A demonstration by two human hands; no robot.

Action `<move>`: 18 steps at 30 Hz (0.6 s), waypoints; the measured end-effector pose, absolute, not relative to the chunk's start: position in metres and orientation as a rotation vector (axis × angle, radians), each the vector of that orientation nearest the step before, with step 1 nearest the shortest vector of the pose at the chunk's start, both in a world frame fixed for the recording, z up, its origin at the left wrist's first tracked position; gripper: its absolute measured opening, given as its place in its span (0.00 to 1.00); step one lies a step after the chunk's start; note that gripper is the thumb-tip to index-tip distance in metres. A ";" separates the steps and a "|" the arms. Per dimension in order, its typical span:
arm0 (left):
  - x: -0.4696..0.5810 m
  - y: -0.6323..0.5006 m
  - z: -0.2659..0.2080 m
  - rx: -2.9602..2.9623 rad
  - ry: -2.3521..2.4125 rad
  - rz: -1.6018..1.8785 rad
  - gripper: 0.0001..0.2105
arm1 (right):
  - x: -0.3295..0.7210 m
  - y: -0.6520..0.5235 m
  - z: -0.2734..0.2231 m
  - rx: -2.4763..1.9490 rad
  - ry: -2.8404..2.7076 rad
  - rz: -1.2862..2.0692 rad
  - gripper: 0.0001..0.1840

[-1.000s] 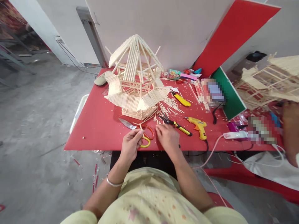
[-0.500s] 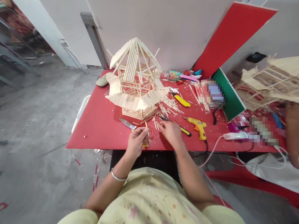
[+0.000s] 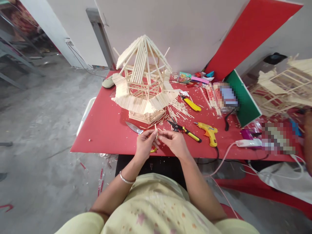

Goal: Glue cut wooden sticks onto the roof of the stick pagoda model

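Observation:
My left hand is closed in a pinch on a short pale wooden stick, which points up. Thumb and fingers of my right hand are pinched together at the same stick, touching the left fingertips. Just beyond the hands stands a tower-like model building of wooden sticks, its peaked roof partly covered. Scissors lie under my left hand, their handles mostly hidden. Black-nosed pliers with yellow-and-black handles rest beyond my right hand. Cut stick pieces are scattered beside the model.
On the red table lie a yellow glue gun, a yellow-handled cutter and a white power strip with cords. A green board stands at right before another stick model. Another person's arm shows at far right.
My right hand has moved left from the loose stick pieces by the pliers to meet my left hand at the stick. The view has shifted slightly.

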State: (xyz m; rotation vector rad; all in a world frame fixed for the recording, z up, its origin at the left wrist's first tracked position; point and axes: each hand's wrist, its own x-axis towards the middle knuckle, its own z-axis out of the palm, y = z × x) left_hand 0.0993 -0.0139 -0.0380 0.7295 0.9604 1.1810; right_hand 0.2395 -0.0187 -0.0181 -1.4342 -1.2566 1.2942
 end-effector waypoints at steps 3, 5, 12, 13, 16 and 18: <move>0.100 -0.014 -0.038 0.746 0.966 1.180 0.16 | 0.241 -0.019 -0.019 -1.448 -1.277 1.290 0.20; 0.100 -0.014 -0.038 0.743 0.975 1.179 0.16 | 0.247 -0.019 -0.019 -1.486 -1.320 1.261 0.20; 0.094 -0.014 -0.041 0.674 1.038 1.197 0.18 | 0.280 -0.015 -0.021 -2.076 -1.672 0.347 0.12; 0.092 -0.014 -0.041 0.671 1.039 1.192 0.18 | 0.280 -0.014 -0.022 -2.121 -1.714 0.270 0.11; 0.088 -0.015 -0.042 0.675 1.027 1.196 0.18 | 0.273 -0.010 -0.025 -2.095 -1.826 0.152 0.12; 0.086 -0.017 -0.042 0.675 1.019 1.198 0.18 | 0.264 -0.007 -0.027 -2.005 -1.905 0.197 0.12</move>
